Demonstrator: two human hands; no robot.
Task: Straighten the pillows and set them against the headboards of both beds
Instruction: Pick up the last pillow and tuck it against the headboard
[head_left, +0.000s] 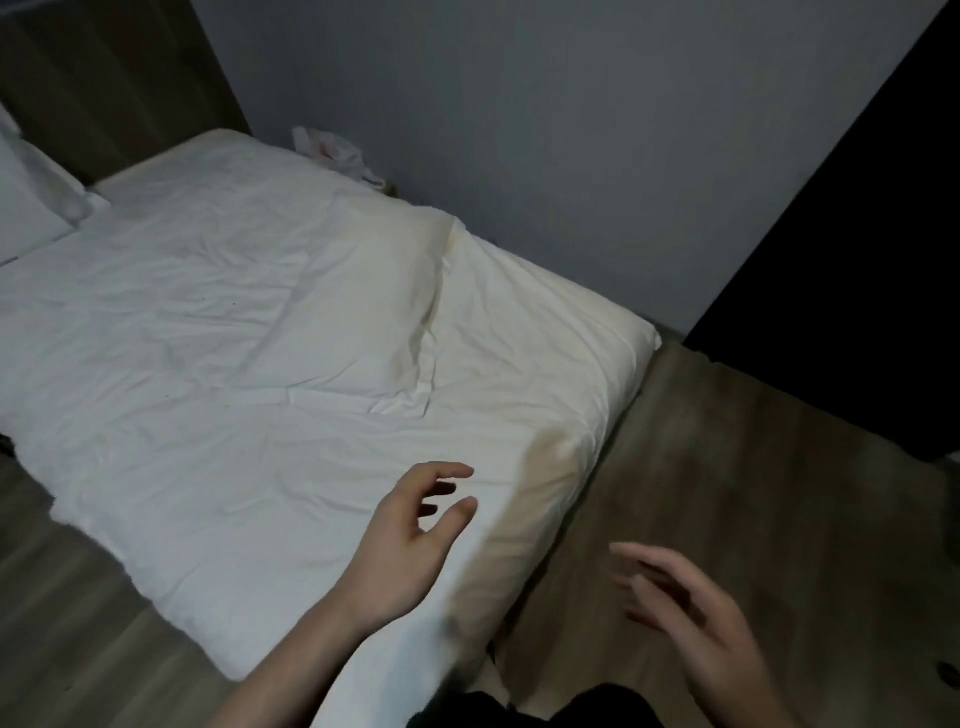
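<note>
A white pillow (358, 306) lies flat on the bed (171, 467), out in the mattress's middle, far from the headboard (104, 78) at the top left. Another white pillow (31, 202) leans at the headboard end, cut off by the left edge. My left hand (415, 540) hovers over the near corner of the bed, fingers apart, holding nothing. My right hand (685, 608) is over the floor to the right of the bed, fingers spread and blurred, also empty.
A crumpled white plastic bag (332, 153) sits between the bed's far side and the grey wall (571, 130). Wooden floor (727, 467) runs along the right and near-left of the bed. A dark opening (872, 260) stands at the right.
</note>
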